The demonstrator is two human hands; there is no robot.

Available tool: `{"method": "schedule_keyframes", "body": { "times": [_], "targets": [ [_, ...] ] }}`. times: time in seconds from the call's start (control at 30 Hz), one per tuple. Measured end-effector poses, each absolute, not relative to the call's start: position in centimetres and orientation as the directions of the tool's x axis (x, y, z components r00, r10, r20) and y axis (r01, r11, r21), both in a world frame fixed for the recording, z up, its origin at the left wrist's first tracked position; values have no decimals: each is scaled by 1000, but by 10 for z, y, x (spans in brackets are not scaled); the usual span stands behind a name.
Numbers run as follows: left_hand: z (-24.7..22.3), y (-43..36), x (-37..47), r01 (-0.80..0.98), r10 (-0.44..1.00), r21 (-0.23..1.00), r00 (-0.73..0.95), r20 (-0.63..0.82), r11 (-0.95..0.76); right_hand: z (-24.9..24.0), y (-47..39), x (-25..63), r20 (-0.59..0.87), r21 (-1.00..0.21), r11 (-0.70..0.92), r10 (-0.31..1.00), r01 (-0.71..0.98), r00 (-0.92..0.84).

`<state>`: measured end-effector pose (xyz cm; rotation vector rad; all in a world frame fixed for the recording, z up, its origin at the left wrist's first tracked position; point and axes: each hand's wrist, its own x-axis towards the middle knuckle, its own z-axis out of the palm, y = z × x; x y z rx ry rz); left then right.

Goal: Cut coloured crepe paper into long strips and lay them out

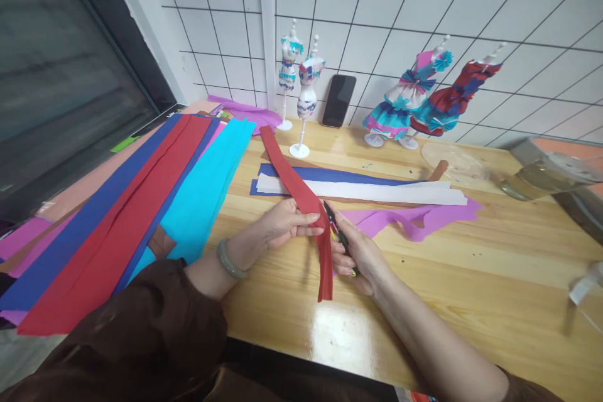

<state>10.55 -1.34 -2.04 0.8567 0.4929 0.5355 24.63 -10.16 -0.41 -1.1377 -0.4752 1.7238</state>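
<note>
A long red crepe paper strip [288, 169] runs across the middle of the table, its near end hanging toward me. My left hand [294, 224] pinches it between thumb and fingers, near that end. Close beside it, my right hand [355, 248] is wrapped around a small dark-handled cutting tool [343, 240], which looks like scissors or snips. The tool's dark tip lies against the right edge of the red strip; whether its blades are apart I cannot tell. Behind my hands lie white strips [377, 190] on blue strips [320, 174], with a purple piece [414, 220] in front.
Wide red [141, 201], blue and turquoise sheets [207, 188] are piled at the left. Small dress forms [307, 91] and dressed ones [405, 100] stand along the tiled wall, with a phone [339, 100] leaning between them. A transparent container [541, 176] sits at the right.
</note>
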Motion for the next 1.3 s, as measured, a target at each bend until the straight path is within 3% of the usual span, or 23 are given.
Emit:
{"method": "schedule_keyframes", "body": {
  "times": [1.0,1.3],
  "targets": [
    [-19,-14,105,-203,584,789,779,-229,580,-3,-101,247,-483,-727,-444,873,-524,-69],
    [-22,-4,105,-330,678,730,694,-242,598,-4,-102,244,-562,-693,-508,825,-512,-59]
  ]
}}
